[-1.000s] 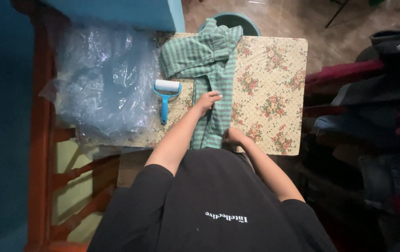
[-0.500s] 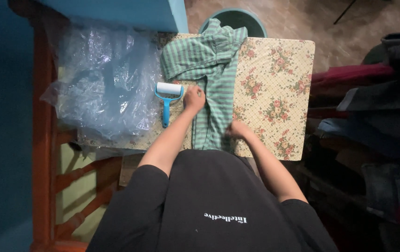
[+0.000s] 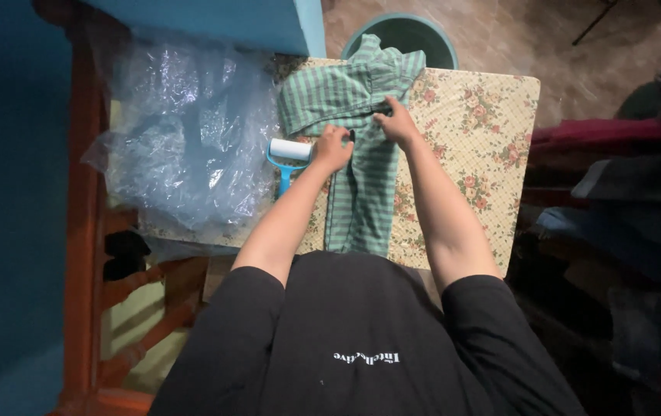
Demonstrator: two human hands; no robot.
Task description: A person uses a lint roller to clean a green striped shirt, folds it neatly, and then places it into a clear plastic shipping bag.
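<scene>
A green striped garment [image 3: 361, 154] lies lengthwise on a small table with a floral cloth [image 3: 484, 139], its upper part bunched at the far edge. My left hand [image 3: 333, 148] pinches the garment's left edge near its middle, fingers closed on the fabric. My right hand [image 3: 396, 121] grips the cloth higher up, just below the bunched part. A blue-handled lint roller [image 3: 287, 158] with a white roll lies on the table right beside my left hand.
Crumpled clear plastic sheeting [image 3: 184, 131] covers the table's left part. A teal round bucket [image 3: 401, 35] stands on the floor beyond the table. A red-brown wooden frame [image 3: 84, 192] runs along the left. Dark folded clothes [image 3: 615, 169] pile up on the right.
My right hand has moved from the garment's near end up to its upper part. My left hand slid slightly farther along the left edge. The view shifted a little.
</scene>
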